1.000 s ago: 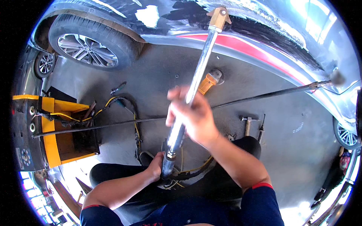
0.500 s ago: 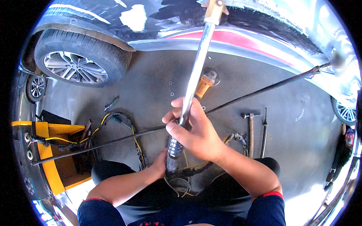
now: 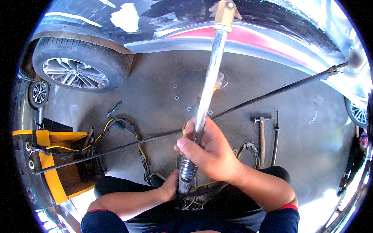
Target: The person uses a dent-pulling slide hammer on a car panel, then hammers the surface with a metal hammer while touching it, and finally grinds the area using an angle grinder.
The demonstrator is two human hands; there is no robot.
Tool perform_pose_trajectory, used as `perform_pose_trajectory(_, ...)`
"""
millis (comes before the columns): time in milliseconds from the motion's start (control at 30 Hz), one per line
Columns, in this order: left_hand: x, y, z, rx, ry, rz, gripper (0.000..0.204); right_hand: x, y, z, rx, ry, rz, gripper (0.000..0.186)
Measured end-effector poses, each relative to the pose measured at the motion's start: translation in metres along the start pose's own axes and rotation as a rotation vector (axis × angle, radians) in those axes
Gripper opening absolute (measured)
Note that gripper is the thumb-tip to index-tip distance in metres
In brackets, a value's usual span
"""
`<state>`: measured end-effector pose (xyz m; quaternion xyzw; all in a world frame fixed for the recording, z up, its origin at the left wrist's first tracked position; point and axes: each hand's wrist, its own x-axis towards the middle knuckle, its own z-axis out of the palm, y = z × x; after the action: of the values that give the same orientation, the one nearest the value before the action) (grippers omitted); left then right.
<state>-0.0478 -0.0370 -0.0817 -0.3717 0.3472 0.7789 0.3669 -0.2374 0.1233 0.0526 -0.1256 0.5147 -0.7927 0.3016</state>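
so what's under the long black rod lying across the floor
Under the black rod: grey floor, yellow-and-black cables. The metal bar and right hand cover its middle, hiding what lies beneath there.

Dark grey concrete floor (image 3: 155, 89), dotted with small pale washers or bolts near its middle. Toward the right edge, a hammer (image 3: 261, 136) with a wooden handle, lying flat, and just beside it a thin dark rod tool (image 3: 275, 136), roughly parallel. Near the left edge, a tangle of yellow and black cables (image 3: 128, 132), looping down toward the near edge. At the far left corner, a car tyre (image 3: 77, 66) standing on the floor. At the left edge, a yellow stand (image 3: 50, 171).
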Motion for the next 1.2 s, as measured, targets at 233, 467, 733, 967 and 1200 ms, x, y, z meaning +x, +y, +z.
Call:
perform_pose_trajectory(233,-0.014,0.015,0.037,0.171,0.021,0.11,0.036,0.005,-0.012,-0.004,0.033,0.01,0.046,0.02)
perform_pose_trajectory(467,0.0,0.007,0.016,0.024,0.014,0.074,0.044,0.009,-0.017,-0.007,0.058,-0.012,0.023,0.017)
perform_pose_trajectory(733,-0.003,0.011,0.017,0.096,0.011,0.051,0.034,0.011,-0.02,-0.005,0.097,-0.033,-0.001,0.016)
perform_pose_trajectory(967,-0.014,0.018,0.027,0.089,-0.003,0.084,0.032,0.012,-0.023,0.0,0.024,-0.029,0.03,0.016)
perform_pose_trajectory(1200,-0.012,0.022,0.028,-0.15,0.015,-0.057,0.042,0.012,-0.023,0.004,0.068,-0.005,0.04,0.017)
